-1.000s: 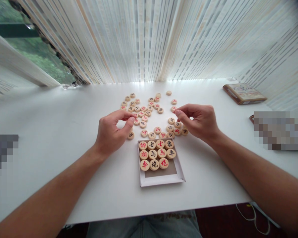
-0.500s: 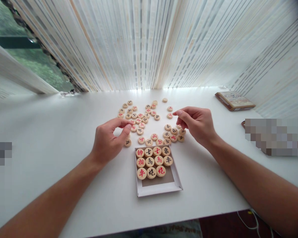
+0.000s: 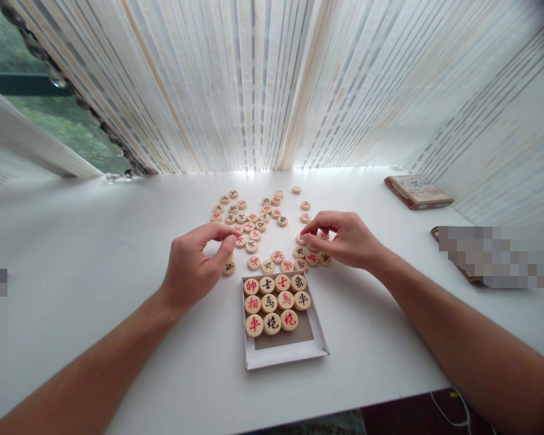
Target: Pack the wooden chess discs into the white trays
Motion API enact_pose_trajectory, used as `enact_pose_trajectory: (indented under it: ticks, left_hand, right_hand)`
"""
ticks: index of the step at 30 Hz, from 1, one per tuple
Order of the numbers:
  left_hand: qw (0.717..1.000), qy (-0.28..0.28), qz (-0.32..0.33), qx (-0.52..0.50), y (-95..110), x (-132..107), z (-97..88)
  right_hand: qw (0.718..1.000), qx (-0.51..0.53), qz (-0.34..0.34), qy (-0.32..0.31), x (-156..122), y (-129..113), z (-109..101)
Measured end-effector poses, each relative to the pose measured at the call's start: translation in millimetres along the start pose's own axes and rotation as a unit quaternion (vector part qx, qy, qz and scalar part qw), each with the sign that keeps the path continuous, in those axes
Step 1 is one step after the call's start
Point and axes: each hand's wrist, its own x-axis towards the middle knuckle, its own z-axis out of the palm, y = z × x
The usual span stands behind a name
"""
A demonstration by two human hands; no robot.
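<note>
Many round wooden xiangqi pieces point(image 3: 260, 226) with red or black characters lie scattered on the white table. My left hand point(image 3: 199, 260) is at their left edge, its thumb and index tip brought close together beside some red-marked pieces. Whether anything is between those tips is hidden. On the right, my right hand point(image 3: 340, 238) has its thumb and index finger at a black-marked piece point(image 3: 301, 239). Nearer me, between my forearms, a shallow open box point(image 3: 287, 349) holds several pieces in rows, face up; its brown bottom shows at the near right.
A flat decorated box point(image 3: 419, 192) lies at the table's back right. Nearer is a blurred-out flat object point(image 3: 489, 257). Striped curtains point(image 3: 254, 84) hang behind the table. A white cable point(image 3: 451, 411) is below the front edge.
My right hand has come down and to the left, from beside the far right pieces onto a black-marked piece. My left hand has stayed nearly still. The view has shifted slightly.
</note>
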Motion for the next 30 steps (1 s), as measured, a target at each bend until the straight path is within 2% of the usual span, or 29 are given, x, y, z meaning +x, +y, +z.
enact_pose_trajectory:
  ticks: [7,19,24,30]
  left_hand:
    - [1.000,0.004,0.002,0.000,1.3,-0.4,-0.7]
    - [1.000,0.000,0.007,-0.005,0.5,1.1,0.7]
    - [1.000,-0.002,0.005,-0.003,1.5,0.6,-0.1]
    - [1.000,0.000,0.006,0.001,1.6,0.2,-0.2]
  right_hand:
    - [0.992,-0.069,-0.054,-0.092,0.6,-0.1,-6.5]
    - [0.972,-0.125,-0.097,-0.172,0.3,-1.5,-7.2]
    - [0.971,-0.123,-0.102,-0.179,0.5,-0.6,-7.3]
    - [0.977,-0.118,-0.116,-0.134,-2.4,-2.7,-2.2]
